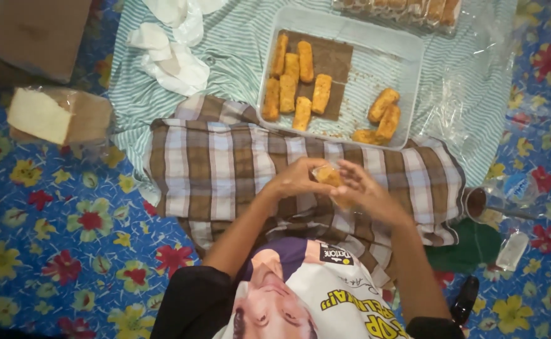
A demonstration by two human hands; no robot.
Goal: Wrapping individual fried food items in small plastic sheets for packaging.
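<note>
My left hand [295, 179] and my right hand [362, 188] meet over my lap, which is covered by a brown and white plaid cloth [225, 163]. Together they hold one golden fried snack piece [329, 176] in a clear thin wrapper. In front of my knees lies a clear rectangular tray [407, 53] with several more golden fried snack sticks [295, 81], some on a brown paper sheet, a few loose at the right [382, 116].
Crumpled white plastic gloves or wrappers [172, 59] lie on a striped cloth at the upper left. A bagged pale block [55, 116] and a cardboard box [37, 34] sit at the left on the flowered mat. A brown cup [475, 204] and small plastic bottle [513, 250] stand at the right.
</note>
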